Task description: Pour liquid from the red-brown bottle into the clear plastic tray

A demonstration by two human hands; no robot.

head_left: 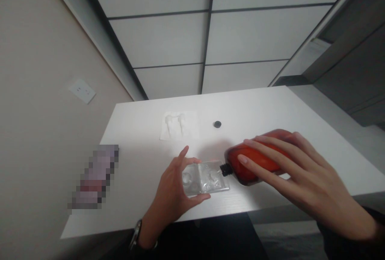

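Note:
My left hand (174, 190) grips a clear plastic case (207, 178) by its near and far edges, thumb on the near side, on the white table. The case has two side-by-side sections with round shapes inside, too unclear to name. In my right hand (313, 180) is a reddish-amber bottle (255, 160), tipped over so its black neck (226, 169) points left and down at the case's right section. The neck has no cap on it. Whether liquid runs out cannot be made out. Beyond the bottle lies a small round black cap (217, 124).
Two white pieces with long stems, like pump heads (175, 124), rest on a white sheet (192, 130) further back. A pixelated pinkish object (96, 176) lies at the table's (141, 196) left edge. Behind stand white cabinet panels (168, 39); a socket (82, 90) is on the left wall.

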